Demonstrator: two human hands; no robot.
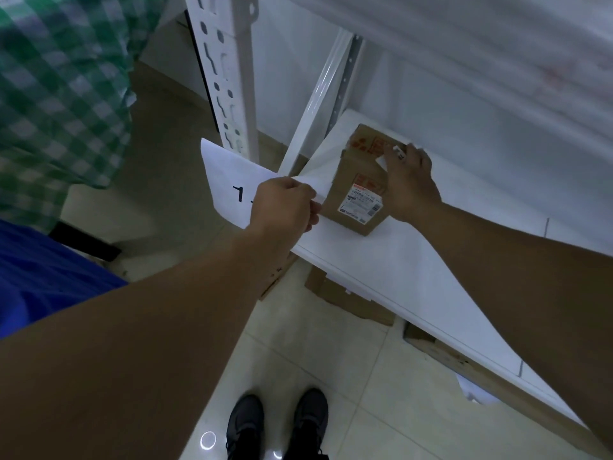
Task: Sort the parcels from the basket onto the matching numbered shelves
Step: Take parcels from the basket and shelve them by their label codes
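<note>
Parcel (356, 190) sat on the white shelf (398, 260) at one o'clock, my right hand (409, 180) gripping its top; my left hand (282, 207) pinched the number sign (229, 180) at eleven. Placing step, I judged; next called for a clean release

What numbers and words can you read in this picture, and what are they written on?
"1", with a further stroke half hidden behind the left hand: on the white paper sign at the corner of the shelf.
The shipping label on the cardboard box: print too small to read.
The red markings on the box top: too blurred to read.
</note>
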